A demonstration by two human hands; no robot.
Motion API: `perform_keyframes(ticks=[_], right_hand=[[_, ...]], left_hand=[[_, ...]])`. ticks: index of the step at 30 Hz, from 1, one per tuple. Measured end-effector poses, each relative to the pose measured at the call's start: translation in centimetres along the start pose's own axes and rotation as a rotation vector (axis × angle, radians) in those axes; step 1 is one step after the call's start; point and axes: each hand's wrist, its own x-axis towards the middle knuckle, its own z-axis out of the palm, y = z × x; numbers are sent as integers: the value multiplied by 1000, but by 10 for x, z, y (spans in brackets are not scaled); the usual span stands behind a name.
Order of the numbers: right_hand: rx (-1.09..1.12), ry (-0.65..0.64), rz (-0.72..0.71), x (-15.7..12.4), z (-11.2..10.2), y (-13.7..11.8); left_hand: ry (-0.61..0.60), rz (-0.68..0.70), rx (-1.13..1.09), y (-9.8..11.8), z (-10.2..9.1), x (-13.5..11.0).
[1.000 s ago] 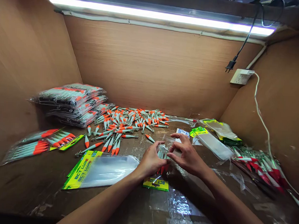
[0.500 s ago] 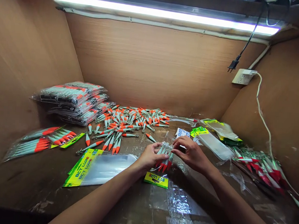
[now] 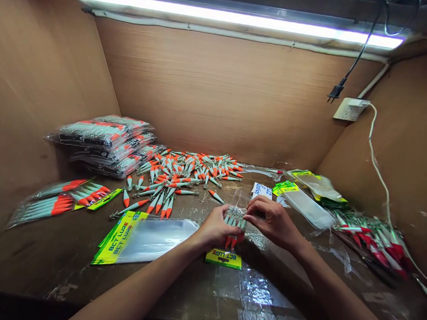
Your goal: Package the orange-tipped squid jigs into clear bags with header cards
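My left hand (image 3: 214, 226) is closed on the left side of a clear bag of lures (image 3: 234, 229). Several pale lures with orange-red tips sit side by side inside it, hooks toward the back and tips toward me. The bag's yellow and green header card (image 3: 224, 258) points toward the table's front edge. At the bag's far right corner, the fingers of my right hand (image 3: 265, 220) are pinched on the clear plastic near the hooks. A stack of flat clear bags with yellow header cards (image 3: 147, 240) lies left of my left hand.
Loose orange-tipped lures (image 3: 184, 172) are heaped at the back. Packed bags (image 3: 109, 146) are stacked at the back left, with filled lure packets (image 3: 51, 208) in front. Red-and-white lures (image 3: 378, 240) and more bags (image 3: 304, 206) lie right. A plug (image 3: 335, 92) hangs above.
The bag of lures has tipped, and its header card now sits closer under the lures. My right hand has shifted slightly down along the bag's edge, its fingers closer together.
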Motion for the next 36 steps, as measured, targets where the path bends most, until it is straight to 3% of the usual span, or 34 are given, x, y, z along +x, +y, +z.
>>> perform_keyframes(ticks=[5,11,15,18,21,25,27,32,36], right_hand=[[1,-37,-14,-1,0,-3],[-64,-86,-29,0,-5,-3],[-41,-42,-37,0,-6,-5],[-3,-19,-11,-1,-3,-4],[55,-79,30,-3,5,3],[68,-238,187,-6,18,24],[82,-316,290,-7,21,33],[211,-360,373,-6,13,42],[212,-354,443,-6,4,50]], left_hand=[[-84,12,52,0,-4,-1],[0,-3,-27,-2,-4,2],[4,-21,-22,-2,-6,2],[-1,-31,16,1,-11,1],[7,-59,64,4,-19,2],[76,199,384,9,-32,3],[23,312,570,11,-33,2],[-197,438,746,3,-22,-9],[-203,443,847,-5,-13,-8]])
